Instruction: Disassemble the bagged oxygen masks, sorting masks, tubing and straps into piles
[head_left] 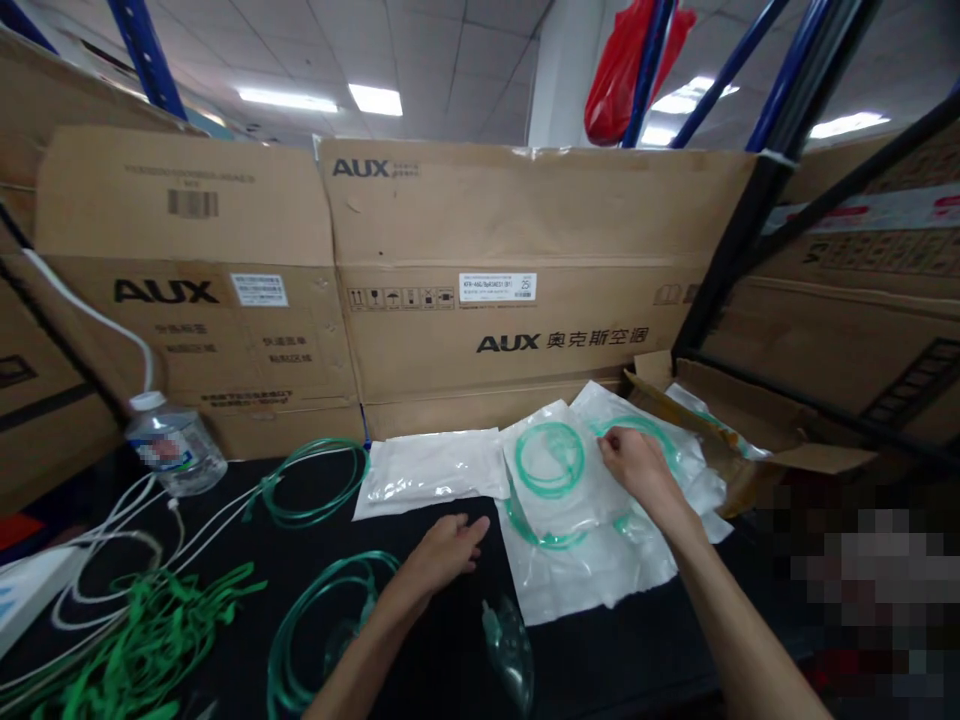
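Head view, centre-right: soft, slippery-looking packets (551,462) likely suit edge holds. Left hand (448,550) spreads empty; right hand (634,462) curls, grip unclear.

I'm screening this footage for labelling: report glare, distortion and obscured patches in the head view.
Head view: the ceiling lights blow out to white; head view: glare streaks the white packet; head view: likely wide-angle distortion makes the black rack post lean outward; head view: pixelation hides the lower-right area and part of the bottle label.

Pouches (551,465) before cardboard (540,230); bottle (178,450) left
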